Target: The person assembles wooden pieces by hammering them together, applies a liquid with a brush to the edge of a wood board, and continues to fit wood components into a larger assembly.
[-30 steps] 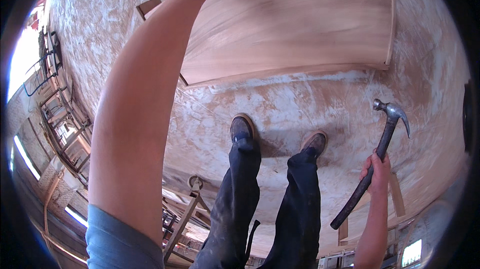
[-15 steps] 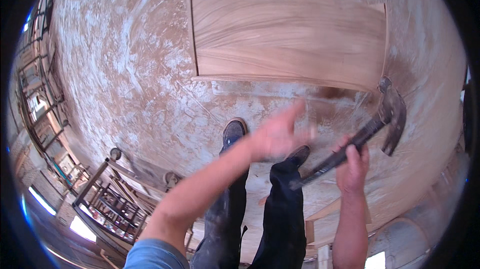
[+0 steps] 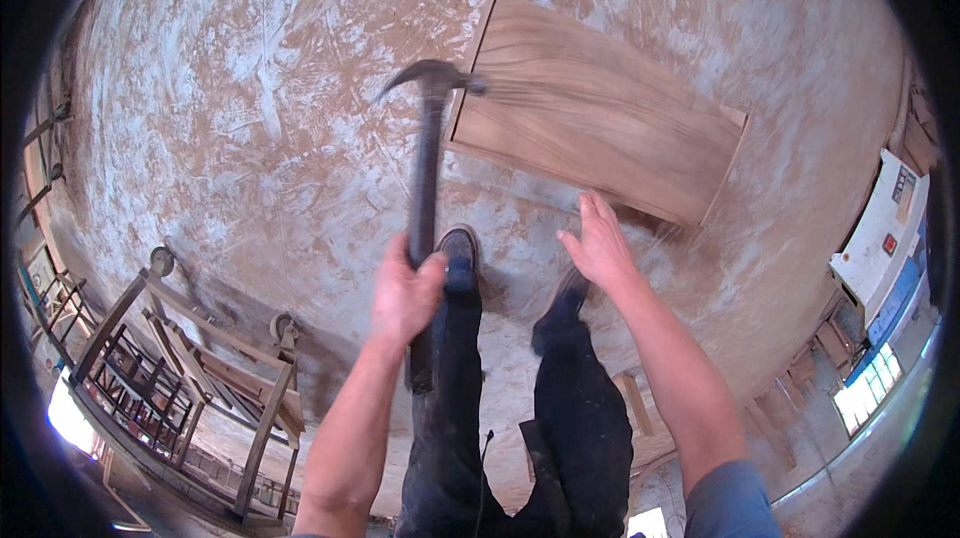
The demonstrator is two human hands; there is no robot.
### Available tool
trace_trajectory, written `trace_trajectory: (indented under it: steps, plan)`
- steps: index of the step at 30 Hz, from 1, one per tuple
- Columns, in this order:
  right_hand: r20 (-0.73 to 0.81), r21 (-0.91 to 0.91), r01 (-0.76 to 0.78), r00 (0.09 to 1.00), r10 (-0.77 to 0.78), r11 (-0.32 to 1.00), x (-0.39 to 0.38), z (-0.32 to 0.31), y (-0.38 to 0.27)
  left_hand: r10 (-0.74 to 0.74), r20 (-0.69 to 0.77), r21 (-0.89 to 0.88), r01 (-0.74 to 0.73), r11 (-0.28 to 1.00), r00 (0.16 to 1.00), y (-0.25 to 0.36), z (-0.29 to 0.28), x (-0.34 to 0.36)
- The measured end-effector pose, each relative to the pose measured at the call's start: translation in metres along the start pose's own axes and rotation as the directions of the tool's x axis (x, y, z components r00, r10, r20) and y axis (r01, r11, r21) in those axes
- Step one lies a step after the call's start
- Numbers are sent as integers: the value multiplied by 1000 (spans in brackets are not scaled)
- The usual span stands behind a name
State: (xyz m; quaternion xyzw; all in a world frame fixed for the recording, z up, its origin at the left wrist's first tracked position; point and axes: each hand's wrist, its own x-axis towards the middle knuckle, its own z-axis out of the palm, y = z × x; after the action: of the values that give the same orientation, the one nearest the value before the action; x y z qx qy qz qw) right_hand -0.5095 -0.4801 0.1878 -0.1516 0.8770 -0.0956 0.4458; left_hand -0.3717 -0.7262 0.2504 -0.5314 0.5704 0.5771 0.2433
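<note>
My left hand [image 3: 405, 288] is wrapped round the dark handle of a claw hammer [image 3: 427, 163]. The hammer stands upright in the view, its head level with the left end of a wooden box or drawer [image 3: 600, 103] on the floor. That piece has a broad grained panel with thin raised edges, and it lies slanted. My right hand [image 3: 602, 243] is empty, fingers stretched out and thumb apart, close to the box's near edge. Whether its fingertips touch that edge I cannot tell.
A wooden frame on caster wheels [image 3: 190, 313] stands at the lower left. My shoes [image 3: 458, 246] are on the stained floor [image 3: 300, 138], just short of the box. A white panel [image 3: 885, 228] and wood pieces [image 3: 830, 343] lie at the far right.
The hammer has passed from my right hand to my left. My right hand has let go and opened near the box. The view has turned, so the box appears tilted and further right.
</note>
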Motion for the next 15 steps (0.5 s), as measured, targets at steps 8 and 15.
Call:
trace_trajectory:
  steps: [8,15]
  plan:
    - [-52,-428,102,989,-137,898,92,28,-4,-172,11,-198,171,965,985,-39,-44,68]
    - [-68,-496,131,980,-188,858,127,48,5,-208,75,-341,221,914,975,-60,-17,90]
